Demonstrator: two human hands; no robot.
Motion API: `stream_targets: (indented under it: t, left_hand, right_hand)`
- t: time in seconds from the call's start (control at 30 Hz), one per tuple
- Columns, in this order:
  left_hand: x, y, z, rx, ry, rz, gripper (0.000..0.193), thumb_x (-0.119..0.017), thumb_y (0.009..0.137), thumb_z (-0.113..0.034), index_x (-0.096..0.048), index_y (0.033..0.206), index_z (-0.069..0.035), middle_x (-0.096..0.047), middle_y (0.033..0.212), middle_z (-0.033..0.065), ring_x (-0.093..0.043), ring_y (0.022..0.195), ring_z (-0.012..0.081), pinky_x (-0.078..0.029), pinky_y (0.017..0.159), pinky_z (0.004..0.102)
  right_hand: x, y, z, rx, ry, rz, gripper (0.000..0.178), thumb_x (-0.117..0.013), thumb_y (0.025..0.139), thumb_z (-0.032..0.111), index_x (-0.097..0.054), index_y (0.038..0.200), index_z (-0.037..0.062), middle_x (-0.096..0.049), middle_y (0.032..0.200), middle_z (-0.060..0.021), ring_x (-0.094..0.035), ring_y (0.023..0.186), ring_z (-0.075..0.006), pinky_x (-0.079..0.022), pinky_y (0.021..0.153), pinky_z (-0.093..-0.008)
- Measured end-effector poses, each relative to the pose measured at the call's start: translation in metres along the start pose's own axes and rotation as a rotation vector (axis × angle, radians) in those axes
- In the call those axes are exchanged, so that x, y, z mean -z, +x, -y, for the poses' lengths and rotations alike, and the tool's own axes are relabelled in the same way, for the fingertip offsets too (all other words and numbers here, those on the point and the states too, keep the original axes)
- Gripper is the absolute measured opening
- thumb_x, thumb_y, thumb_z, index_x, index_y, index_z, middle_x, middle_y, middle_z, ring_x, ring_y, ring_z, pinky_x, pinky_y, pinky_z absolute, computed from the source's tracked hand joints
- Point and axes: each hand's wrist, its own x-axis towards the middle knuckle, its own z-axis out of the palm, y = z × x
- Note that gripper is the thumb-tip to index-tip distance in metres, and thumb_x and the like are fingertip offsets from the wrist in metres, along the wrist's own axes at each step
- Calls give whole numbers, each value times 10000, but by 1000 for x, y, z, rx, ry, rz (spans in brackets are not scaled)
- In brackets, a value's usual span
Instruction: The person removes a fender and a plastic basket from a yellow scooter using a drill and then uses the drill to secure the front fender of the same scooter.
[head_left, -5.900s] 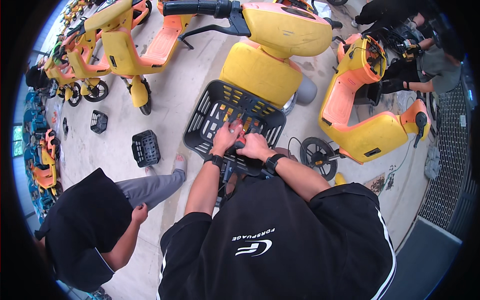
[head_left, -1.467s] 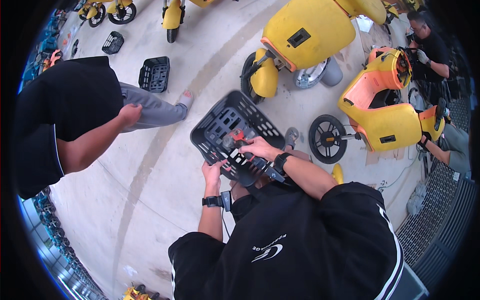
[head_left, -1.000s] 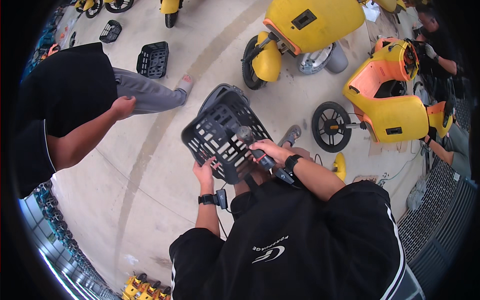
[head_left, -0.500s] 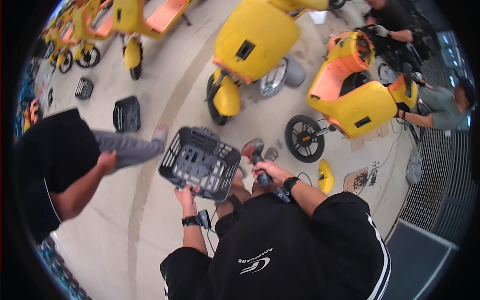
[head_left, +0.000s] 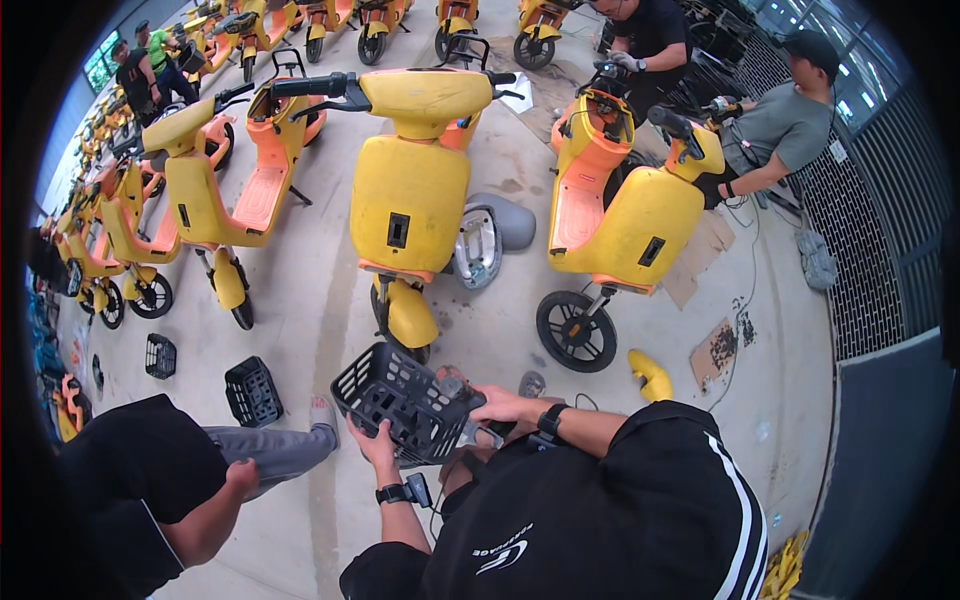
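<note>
A: Head view, sole entry. Hands first, please.
B: Left hand [head_left: 378,447]: clamped on the near left edge of the black basket [head_left: 405,408], lower middle of the frame. Right hand [head_left: 502,405]: just right of the basket, closed round a red-and-grey power tool [head_left: 455,388]. Hands apart, basket and tool between. Whether the right fingers also touch the basket: cannot tell.
A: Handling notes?
B: By my judgement: left grip firm, thumb over the rim, since one hand seems to bear most of the weight. Tool head best held clear of the slots, where it could snag; trigger finger best off the trigger. Basket best carried clear of the yellow scooter [head_left: 408,205], upper middle, whose front mudguard [head_left: 411,318] stands just beyond it.
A: Condition and appearance of the basket?
B: Black, apparently moulded plastic; walls pierced with rows of slots, floor cut with larger openings. Carried tilted. No break noticeable; fine marks too small to tell.
A: Similar pieces?
B: Two further dark baskets: one [head_left: 254,392] on the floor at left, above the grey trouser leg [head_left: 275,448]; a smaller-looking one [head_left: 160,356] farther left.
</note>
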Motion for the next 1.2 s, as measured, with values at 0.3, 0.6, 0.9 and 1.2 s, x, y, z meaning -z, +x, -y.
stream_targets:
  t: [0.3, 0.6, 0.9, 1.2]
  left_hand:
    - [-26, -16, -68, 150, -398, 438, 416, -547, 945, -274, -448, 1331, -156, -544, 1189, 67, -565, 1082, 231, -499, 796, 365]
    - [-43, -46, -67, 127, -600, 680, 500, -613, 875, -281, -474, 1285, -31, -551, 1259, 90, -546, 1136, 222, -419, 1005, 364]
    - [-40, -55, -86, 256, -599, 536, 436, -606, 791, -67, -541, 1218, -10, -624, 1112, 80, -600, 1021, 212, -489, 914, 359]
    - [-31, -89, -111, 243, -654, 541, 515, -592, 751, -109, -493, 1242, 9, -597, 1085, 71, -599, 967, 217, -536, 814, 377]
  right_hand:
    - [-54, 37, 38, 303, -398, -84, 761, -738, 728, 264, -405, 1360, 4, -640, 1071, -176, -640, 944, -260, -488, 857, -357]
    - [-92, 30, 65, 195, -513, -259, 875, -701, 723, 236, -229, 1421, -1, -579, 1119, -267, -568, 1068, -414, -460, 903, -432]
    - [-62, -14, 69, 675, -706, -307, 296, -661, 817, 301, -661, 1004, 72, -658, 840, -146, -630, 757, -316, -504, 691, -404]
    - [39, 55, -41, 195, -545, -535, 265, -641, 846, 221, -631, 1040, 41, -688, 782, -127, -670, 727, -274, -523, 678, -369]
